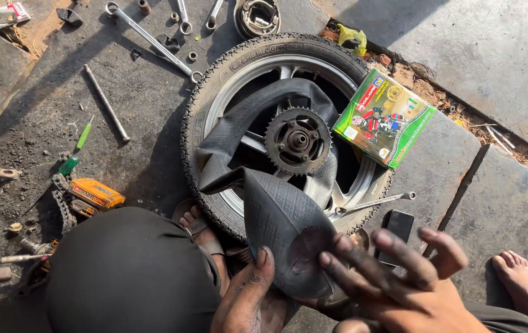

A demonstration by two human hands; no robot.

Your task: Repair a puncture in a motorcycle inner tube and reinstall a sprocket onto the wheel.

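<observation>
Tube (279, 216): black inner tube, one end lifted off the wheel (288, 132), the rest looped round the sprocket (298, 140). My left hand (248, 299): grip pinching the tube's near fold from below. My right hand (399, 283): fingers spread, tips pressed on a rubbed patch of the tube. Green box (382, 117) leans on the tyre. Phone (396, 227) and spanner (375, 202) beside the rim, on the floor.
</observation>
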